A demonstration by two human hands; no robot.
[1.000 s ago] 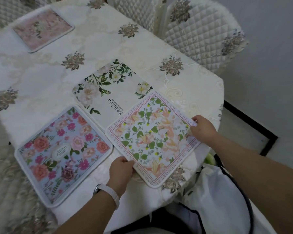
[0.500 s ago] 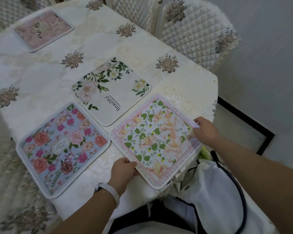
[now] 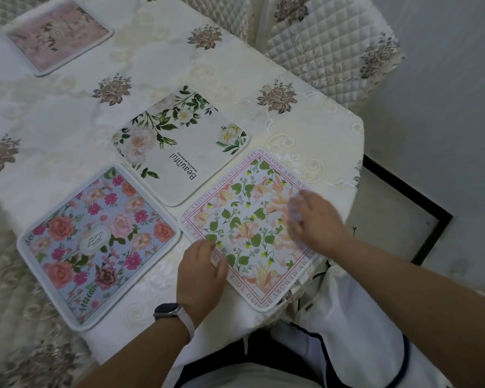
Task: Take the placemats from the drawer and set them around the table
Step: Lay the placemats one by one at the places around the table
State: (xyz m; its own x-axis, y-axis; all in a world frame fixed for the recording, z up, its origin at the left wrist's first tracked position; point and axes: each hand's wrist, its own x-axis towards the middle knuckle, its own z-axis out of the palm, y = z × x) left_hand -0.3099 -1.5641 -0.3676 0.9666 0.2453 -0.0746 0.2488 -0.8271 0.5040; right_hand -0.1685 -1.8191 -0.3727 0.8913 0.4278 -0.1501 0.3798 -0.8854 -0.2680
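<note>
Several floral placemats lie on the cream tablecloth (image 3: 67, 113). A pink-bordered mat with green leaves (image 3: 244, 219) lies flat at the table's near right corner, its near corner hanging just over the edge. My left hand (image 3: 202, 273) rests palm down on its left side, fingers spread. My right hand (image 3: 314, 219), blurred, lies flat on its right part. A blue rose mat (image 3: 95, 242) is to the left, a white "Beautiful" mat (image 3: 179, 144) behind, and a pink mat (image 3: 56, 32) at the far left.
Quilted white chair backs (image 3: 325, 37) stand behind the table's far right side. A white bag or cloth with dark trim (image 3: 356, 312) sits below the table's near corner. Grey floor with a dark strip (image 3: 403, 197) lies to the right.
Both hands let go of the pink-bordered mat's edges and moved onto its top surface. The mat has shifted slightly right and nearer, clear of the white mat.
</note>
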